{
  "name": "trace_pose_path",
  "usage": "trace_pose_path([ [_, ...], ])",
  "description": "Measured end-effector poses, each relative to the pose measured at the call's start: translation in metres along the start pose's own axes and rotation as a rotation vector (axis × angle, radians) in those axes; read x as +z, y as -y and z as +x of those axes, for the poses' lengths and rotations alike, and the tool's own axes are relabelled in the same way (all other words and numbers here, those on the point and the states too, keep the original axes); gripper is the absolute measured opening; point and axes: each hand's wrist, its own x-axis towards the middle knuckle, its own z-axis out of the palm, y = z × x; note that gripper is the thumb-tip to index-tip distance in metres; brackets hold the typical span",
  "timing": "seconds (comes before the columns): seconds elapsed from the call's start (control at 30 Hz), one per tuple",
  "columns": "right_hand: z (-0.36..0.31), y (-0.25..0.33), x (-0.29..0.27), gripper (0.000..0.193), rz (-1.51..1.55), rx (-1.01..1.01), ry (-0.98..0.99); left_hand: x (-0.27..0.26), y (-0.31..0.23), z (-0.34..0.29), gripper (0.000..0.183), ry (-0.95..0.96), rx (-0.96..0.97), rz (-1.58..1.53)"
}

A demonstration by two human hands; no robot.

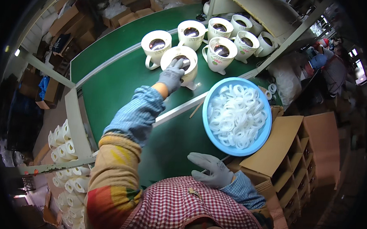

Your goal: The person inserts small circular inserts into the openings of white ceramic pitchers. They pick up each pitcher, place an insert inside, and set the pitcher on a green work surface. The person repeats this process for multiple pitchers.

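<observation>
My gloved left hand [171,77] reaches far forward over the green surface. Its fingers curl over the near rim of a white footed mug [189,76], close to the dark glossy round inside. Whether the mug is lifted, I cannot tell. Behind and beside it stand several like mugs, one at its left [156,56] and a printed one at its right [220,61]. Close to my body, my gloved right hand [212,170] has a thin rod [226,158] running through its grasp; the fingers partly hide it. A light blue basin [206,130] of translucent white rings [237,117] stands beyond that hand.
A pale metal rail [177,111] crosses the green surface [119,95]. At the right is an open cardboard box [282,159] with dividers. White cylindrical pieces [69,150] are stacked at the lower left. A metal post [295,31] slants beside the mugs. Another person [333,65] is at the far right.
</observation>
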Motion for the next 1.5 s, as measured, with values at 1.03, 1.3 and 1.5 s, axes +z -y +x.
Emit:
trace_pose_path([
  [1.03, 0.057, 0.107, 0.191, 0.058, -0.166, -0.441, 1.084, 0.063, -0.155, -0.743, 0.029, -0.972, -1.247, -0.452],
  [1.3, 0.021, 0.117, 0.345, 0.058, -0.162, -0.582, 1.517, 0.120, -0.325, -0.898, 0.031, -0.878, -1.862, -0.357],
  [1.5, 0.032, 0.171, 0.477, 0.054, -0.157, -0.678, 1.519, 0.133, -0.291, -1.061, 0.043, -0.919, -2.108, -0.171],
])
